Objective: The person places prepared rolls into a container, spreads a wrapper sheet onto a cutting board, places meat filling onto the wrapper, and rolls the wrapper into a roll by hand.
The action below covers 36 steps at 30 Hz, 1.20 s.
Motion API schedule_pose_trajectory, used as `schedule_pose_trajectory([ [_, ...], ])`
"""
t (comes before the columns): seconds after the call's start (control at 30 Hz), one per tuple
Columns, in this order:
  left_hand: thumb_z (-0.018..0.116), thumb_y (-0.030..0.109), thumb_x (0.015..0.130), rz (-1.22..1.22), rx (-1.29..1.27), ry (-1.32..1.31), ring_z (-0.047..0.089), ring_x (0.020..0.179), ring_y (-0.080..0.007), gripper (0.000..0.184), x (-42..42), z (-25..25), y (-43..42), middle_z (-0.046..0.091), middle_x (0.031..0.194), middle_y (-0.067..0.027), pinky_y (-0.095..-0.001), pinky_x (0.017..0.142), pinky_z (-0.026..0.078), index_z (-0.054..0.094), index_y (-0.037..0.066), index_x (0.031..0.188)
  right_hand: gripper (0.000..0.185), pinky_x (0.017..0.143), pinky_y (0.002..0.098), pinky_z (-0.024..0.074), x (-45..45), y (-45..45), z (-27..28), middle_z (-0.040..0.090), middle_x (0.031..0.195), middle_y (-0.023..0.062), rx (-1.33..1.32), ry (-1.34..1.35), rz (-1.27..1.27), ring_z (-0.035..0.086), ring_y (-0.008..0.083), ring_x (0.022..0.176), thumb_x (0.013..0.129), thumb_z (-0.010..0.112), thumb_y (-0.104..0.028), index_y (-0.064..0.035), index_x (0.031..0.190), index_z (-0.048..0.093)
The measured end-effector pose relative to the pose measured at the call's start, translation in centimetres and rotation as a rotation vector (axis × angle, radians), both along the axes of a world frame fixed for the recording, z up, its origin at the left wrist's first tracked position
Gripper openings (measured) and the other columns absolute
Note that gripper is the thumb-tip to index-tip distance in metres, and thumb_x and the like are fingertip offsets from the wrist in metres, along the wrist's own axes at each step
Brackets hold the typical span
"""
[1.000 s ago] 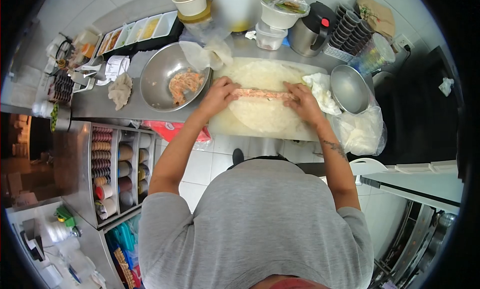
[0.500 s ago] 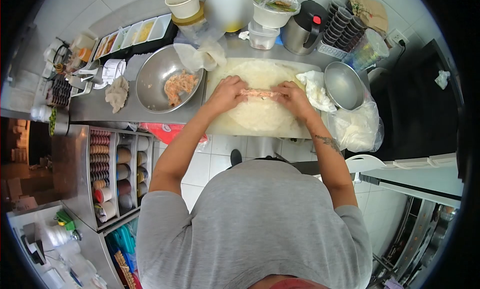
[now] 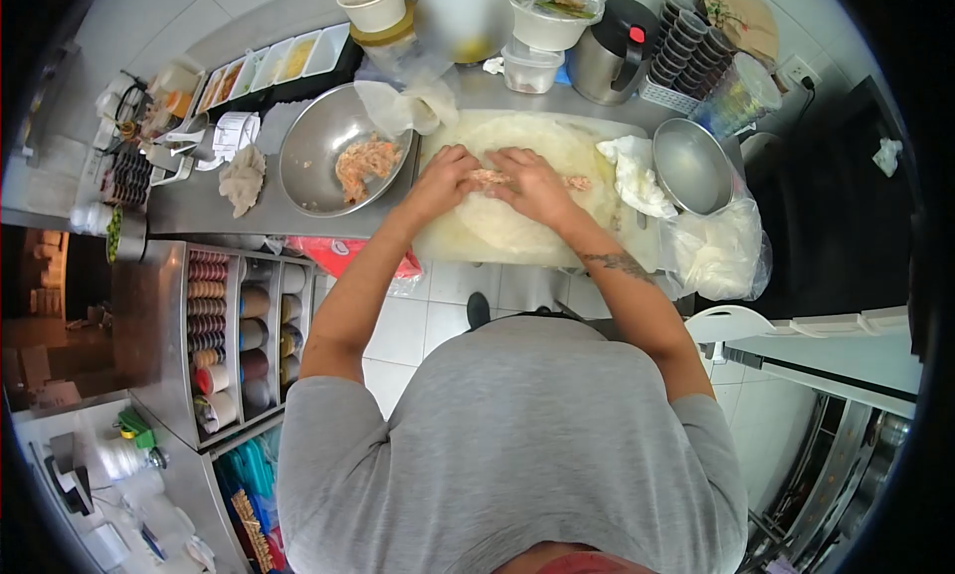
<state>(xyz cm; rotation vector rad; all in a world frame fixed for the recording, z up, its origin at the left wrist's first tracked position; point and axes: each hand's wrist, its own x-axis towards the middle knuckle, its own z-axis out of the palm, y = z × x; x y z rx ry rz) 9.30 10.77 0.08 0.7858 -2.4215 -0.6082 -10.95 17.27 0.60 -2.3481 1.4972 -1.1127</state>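
A strip of pinkish minced filling (image 3: 576, 183) lies across pale, thin round wrapper sheets (image 3: 497, 223) on a light cutting board (image 3: 434, 246). At the strip's left end, my left hand (image 3: 443, 182) has its fingers curled in against the filling. My right hand (image 3: 534, 188) reaches over the middle of the strip, fingers bent and pressing on it close to the left hand. Filling shows between both hands and past the right hand. Left of the board, a steel bowl (image 3: 306, 146) holds a larger clump of mince (image 3: 368, 164).
White cloth (image 3: 637, 176) and a round metal pan (image 3: 690, 166) sit at the board's right, with a plastic bag (image 3: 718, 251) in front. Behind stand a thermos jug (image 3: 609, 52), stacked tubs (image 3: 530, 69) and a divided ingredient tray (image 3: 328, 52). A crumpled rag (image 3: 242, 181) lies left of the bowl.
My right hand has moved left from the strip's right end to its middle, uncovering filling at the right. My left hand stays at the left end. The view has shifted slightly.
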Motion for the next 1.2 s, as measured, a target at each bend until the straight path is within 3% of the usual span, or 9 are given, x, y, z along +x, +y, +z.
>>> schedule_pose_trajectory([
  [0.17,0.073,0.01,0.075,0.012,0.03,-0.029,0.053,0.099,-0.0304,0.028,0.8,0.1,0.0,0.057,0.098,-0.0099,-0.0392,0.087,0.044,0.065,0.005,0.101,0.054,0.094,0.0391,0.0446,-0.2,-0.4,-0.4,0.059,0.109,0.0145,0.353,0.086,0.047,0.054,0.0324,0.106,0.074,0.074,-0.017,-0.0073,0.125,0.059],
  [0.33,0.073,0.013,0.075,0.161,-0.101,0.001,0.053,0.101,-0.0319,0.034,1.3,1.8,2.2,0.056,0.105,-0.0121,-0.0397,0.088,0.043,0.061,0.004,0.105,0.06,0.098,0.0393,0.0425,-5.4,2.0,0.9,0.055,0.125,0.0158,0.27,0.028,0.016,0.05,0.0339,0.116,0.076,0.076,-0.017,-0.0096,0.132,0.055],
  [0.37,0.073,0.013,0.075,0.084,-0.119,-0.012,0.053,0.101,-0.0323,0.035,1.3,2.2,3.0,0.055,0.106,-0.0127,-0.04,0.088,0.043,0.06,0.004,0.106,0.062,0.099,0.0389,0.0422,-6.9,2.3,0.8,0.055,0.127,0.0158,0.271,0.019,0.014,0.05,0.0337,0.117,0.076,0.076,-0.017,-0.01,0.133,0.054],
  [0.47,0.071,0.012,0.075,-0.135,-0.141,-0.071,0.053,0.1,-0.0326,0.035,0.6,2.3,6.0,0.055,0.106,-0.0134,-0.0406,0.086,0.043,0.059,0.004,0.106,0.061,0.1,0.0376,0.0409,-9.0,3.3,2.6,0.056,0.126,0.0146,0.41,-0.081,-0.058,0.05,0.0324,0.118,0.073,0.077,-0.018,-0.0058,0.129,0.056],
  [0.53,0.069,0.01,0.076,-0.268,-0.127,-0.127,0.053,0.097,-0.0316,0.027,-0.9,1.9,7.7,0.055,0.102,-0.0128,-0.0404,0.083,0.044,0.059,0.004,0.1,0.056,0.099,0.0382,0.042,-8.7,3.2,2.7,0.058,0.122,0.015,0.342,-0.067,-0.02,0.052,0.0328,0.116,0.074,0.077,-0.019,-0.0055,0.126,0.058],
  [0.7,0.06,0.004,0.074,-0.277,-0.279,-0.105,0.053,0.085,-0.0284,0.011,-2.5,0.9,8.2,0.052,0.087,-0.0096,-0.0383,0.077,0.044,0.056,0.005,0.084,0.04,0.089,0.0378,0.0476,-5.8,2.0,-0.1,0.063,0.108,0.0125,0.133,0.0,0.042,0.058,0.0302,0.104,0.075,0.076,-0.02,-0.0051,0.111,0.067],
  [0.8,0.058,0.004,0.075,-0.245,-0.301,-0.098,0.053,0.085,-0.0283,0.009,-2.5,0.8,8.2,0.052,0.086,-0.0098,-0.0386,0.076,0.044,0.055,0.005,0.083,0.031,0.083,0.0386,0.0491,-5.8,2.0,-0.5,0.064,0.098,0.011,0.23,-0.011,-0.011,0.059,0.0291,0.097,0.075,0.075,-0.018,-0.0062,0.104,0.07],
  [1.0,0.058,0.004,0.08,-0.144,-0.204,-0.005,0.052,0.084,-0.0329,0.009,-2.8,1.3,7.9,0.052,0.087,-0.0137,-0.0414,0.075,0.043,0.054,0.002,0.088,0.045,0.088,0.0375,0.0466,-6.3,3.1,2.1,0.062,0.104,0.0132,0.371,-0.089,0.024,0.057,0.0302,0.103,0.076,0.076,-0.021,-0.0099,0.118,0.065],
  [1.2,0.058,0.005,0.085,-0.067,-0.031,0.074,0.053,0.089,-0.0347,0.009,-4.1,3.6,3.3,0.055,0.089,-0.0163,-0.0411,0.078,0.043,0.053,0.0,0.091,0.052,0.097,0.0355,0.0429,-7.1,5.3,4.6,0.06,0.12,0.0142,0.255,-0.021,0.097,0.054,0.0288,0.114,0.078,0.074,-0.022,-0.0066,0.125,0.061],
])
